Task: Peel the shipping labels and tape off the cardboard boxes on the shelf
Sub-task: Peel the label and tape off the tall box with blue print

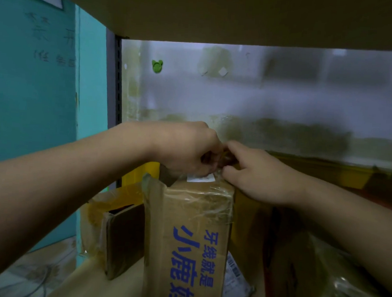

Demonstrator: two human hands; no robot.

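fingers (211, 150) of left hand (186, 147) and right hand (261, 174) pinch tape (201, 194) atop box (185, 238) printed 小鹿

We cannot tell whether the left hand (186, 147) and right hand (259, 174) hold anything at centre frame; fingers cover the spot. The white label (200, 178) is mostly hidden, the box (188, 227) cut off below.

Dim, greenish light fills the shelf bay. The brightest patch is the pale back wall (261, 101) toward 12 o'clock, smeared and out of focus. The board overhead (220, 13) sits in flat shadow. Faint glare streaks the clear tape (201, 201) on the printed box (185, 250) at 6 o'clock. Writing on the teal panel (34, 94) at 9 o'clock is blurred, and the 4 o'clock corner falls murky.
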